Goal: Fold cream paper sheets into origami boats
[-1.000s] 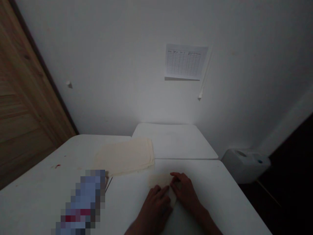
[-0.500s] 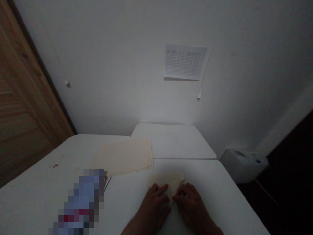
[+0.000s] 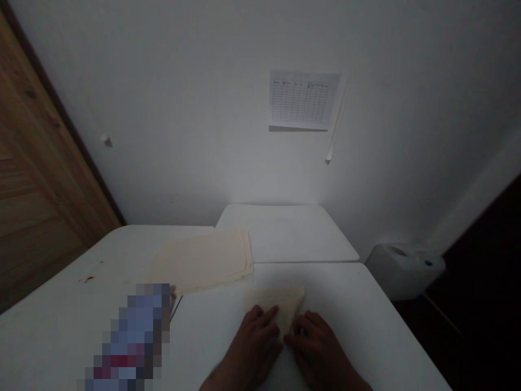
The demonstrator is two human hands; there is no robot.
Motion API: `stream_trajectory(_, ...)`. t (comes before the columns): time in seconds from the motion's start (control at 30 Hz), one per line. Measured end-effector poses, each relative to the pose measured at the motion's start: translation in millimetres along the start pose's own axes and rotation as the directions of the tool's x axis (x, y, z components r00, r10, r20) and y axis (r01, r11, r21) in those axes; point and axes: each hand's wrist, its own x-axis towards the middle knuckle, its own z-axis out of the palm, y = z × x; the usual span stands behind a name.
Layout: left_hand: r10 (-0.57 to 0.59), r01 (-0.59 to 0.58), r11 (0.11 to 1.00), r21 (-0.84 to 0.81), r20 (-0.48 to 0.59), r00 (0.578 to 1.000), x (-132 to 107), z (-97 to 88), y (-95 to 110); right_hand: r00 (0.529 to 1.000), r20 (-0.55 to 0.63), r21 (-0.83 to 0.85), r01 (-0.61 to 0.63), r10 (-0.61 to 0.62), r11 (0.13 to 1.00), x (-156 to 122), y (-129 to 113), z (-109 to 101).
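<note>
A small, thin cream-coloured sheet (image 3: 271, 296) lies on the white table under my hands, its right side drawn to a pointed corner. My left hand (image 3: 258, 334) rests on the sheet's near left part, index finger stretched out across it and the others bent and apart. At the right edge, my right hand (image 3: 315, 336) has its fingers curled in and seems to pinch the sheet's margin. The near part of the sheet is hidden by both hands. Dim light leaves its material unclear.
A stack of larger cream sheets (image 3: 207, 258) lies to the left on the white table (image 3: 391, 347). Nearer stands a pixelated blue-grey object (image 3: 132, 331). A printed chart (image 3: 301, 100) hangs on the wall. A whitish plastic container (image 3: 401, 271) is beyond the right edge; a wooden door (image 3: 44, 174) is left.
My right hand has moved slightly down and toward me along the sheet's right edge, leaving more of the pointed corner showing. My left hand stays nearly in place. The view has shifted slightly.
</note>
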Motion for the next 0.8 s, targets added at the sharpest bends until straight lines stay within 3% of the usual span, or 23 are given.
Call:
stream_trajectory(0.4, 0.025, -0.025, 1.0, 0.002, 0.073, 0.997, 2.4, -12.1, 5.0, 0.999, 0.019, 0.006, 0.05, -0.05, 0.999, 0.7, 0.2, 2.0)
stream_trajectory(0.8, 0.005, -0.005, 0.997, -0.074, 0.005, 1.0, -5.0, 5.6, -10.6, 0.998, 0.065, 0.035, 0.013, -0.015, 0.999, -0.9, -1.2, -0.7)
